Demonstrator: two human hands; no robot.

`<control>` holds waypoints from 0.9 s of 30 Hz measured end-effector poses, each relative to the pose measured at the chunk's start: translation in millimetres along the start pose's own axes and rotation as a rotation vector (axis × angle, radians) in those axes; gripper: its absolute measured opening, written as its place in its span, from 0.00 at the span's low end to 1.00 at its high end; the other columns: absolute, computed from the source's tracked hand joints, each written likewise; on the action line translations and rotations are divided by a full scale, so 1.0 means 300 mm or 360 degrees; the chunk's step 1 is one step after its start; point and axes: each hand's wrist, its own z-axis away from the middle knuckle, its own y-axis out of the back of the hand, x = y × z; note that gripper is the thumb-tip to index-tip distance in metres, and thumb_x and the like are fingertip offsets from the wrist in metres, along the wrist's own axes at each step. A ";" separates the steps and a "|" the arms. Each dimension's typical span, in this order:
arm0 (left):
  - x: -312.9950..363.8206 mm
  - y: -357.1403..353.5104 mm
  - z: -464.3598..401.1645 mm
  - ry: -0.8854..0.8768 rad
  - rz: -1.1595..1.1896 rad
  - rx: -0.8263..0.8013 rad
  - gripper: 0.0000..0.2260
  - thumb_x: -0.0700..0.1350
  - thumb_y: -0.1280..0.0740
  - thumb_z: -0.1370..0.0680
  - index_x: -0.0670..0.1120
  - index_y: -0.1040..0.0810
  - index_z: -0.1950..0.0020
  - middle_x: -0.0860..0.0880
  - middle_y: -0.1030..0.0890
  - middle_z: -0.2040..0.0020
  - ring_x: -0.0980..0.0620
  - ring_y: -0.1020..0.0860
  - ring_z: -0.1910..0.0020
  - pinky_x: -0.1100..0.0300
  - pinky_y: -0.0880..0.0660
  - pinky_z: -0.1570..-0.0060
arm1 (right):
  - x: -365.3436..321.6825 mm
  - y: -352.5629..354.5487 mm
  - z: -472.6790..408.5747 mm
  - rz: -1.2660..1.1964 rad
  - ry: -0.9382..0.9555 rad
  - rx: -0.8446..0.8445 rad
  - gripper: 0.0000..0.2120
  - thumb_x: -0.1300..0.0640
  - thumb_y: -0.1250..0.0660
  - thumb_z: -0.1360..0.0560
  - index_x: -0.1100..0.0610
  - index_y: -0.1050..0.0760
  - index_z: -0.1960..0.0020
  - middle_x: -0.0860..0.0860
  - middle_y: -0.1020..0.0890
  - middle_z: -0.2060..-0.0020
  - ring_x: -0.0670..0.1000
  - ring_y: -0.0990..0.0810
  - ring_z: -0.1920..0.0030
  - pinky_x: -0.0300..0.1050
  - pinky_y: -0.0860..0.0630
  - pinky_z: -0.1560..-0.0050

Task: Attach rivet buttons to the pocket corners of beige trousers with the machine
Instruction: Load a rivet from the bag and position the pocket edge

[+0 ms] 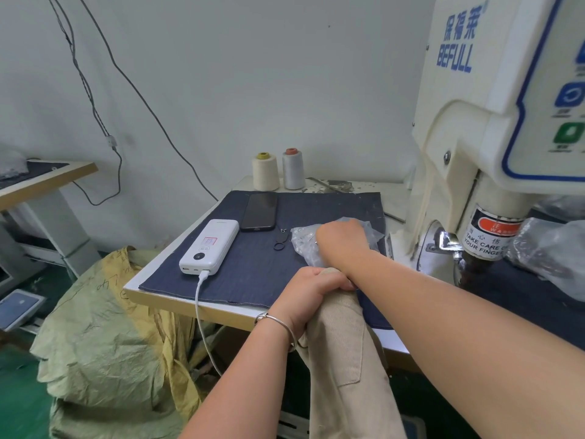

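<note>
The beige trousers (345, 359) hang lengthwise off the table edge, their top bunched in the left hand's (311, 294) curled grip. Beyond, the right hand (342, 243) digs in the clear rivet bag (304, 242), its fingers hidden. The machine (481, 160) stands to the right.

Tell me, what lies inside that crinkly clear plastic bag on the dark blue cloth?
The crinkly clear plastic bag shows small silvery metal bits, too small to identify. The right hand reaches into it, covering the remainder.
</note>
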 end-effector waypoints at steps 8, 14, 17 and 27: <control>-0.005 0.007 0.001 0.0012 0.0075 0.0011 0.09 0.48 0.30 0.35 0.45 0.16 0.60 0.47 0.18 0.62 0.54 0.22 0.61 0.64 0.25 0.58 | 0.002 0.090 0.032 -0.0343 -0.0291 0.0120 0.09 0.63 0.37 0.26 0.54 0.25 0.48 0.52 0.20 0.47 0.55 0.21 0.45 0.47 0.39 0.51; -0.013 0.014 -0.003 0.0005 0.0129 0.0045 0.06 0.48 0.29 0.40 0.47 0.17 0.71 0.46 0.16 0.67 0.53 0.19 0.68 0.65 0.24 0.66 | -0.004 0.271 0.170 -0.1409 -0.0700 0.0508 0.03 0.62 0.38 0.21 0.56 0.26 0.53 0.55 0.19 0.52 0.55 0.24 0.53 0.45 0.33 0.57; -0.003 0.004 0.000 -0.0019 0.0103 0.0094 0.04 0.47 0.33 0.39 0.50 0.21 0.74 0.52 0.21 0.73 0.58 0.24 0.74 0.69 0.28 0.72 | -0.040 0.332 0.353 -0.2365 -0.0612 0.0669 0.08 0.61 0.35 0.22 0.58 0.24 0.60 0.49 0.19 0.65 0.48 0.23 0.63 0.44 0.26 0.58; -0.037 0.027 -0.021 0.0004 -0.0035 0.0141 0.15 0.54 0.27 0.40 0.44 0.15 0.62 0.42 0.16 0.58 0.44 0.21 0.57 0.50 0.26 0.50 | 0.304 0.176 0.990 -0.1934 -0.0773 0.0630 0.07 0.46 0.33 0.30 0.46 0.22 0.63 0.41 0.20 0.63 0.40 0.22 0.61 0.26 0.30 0.64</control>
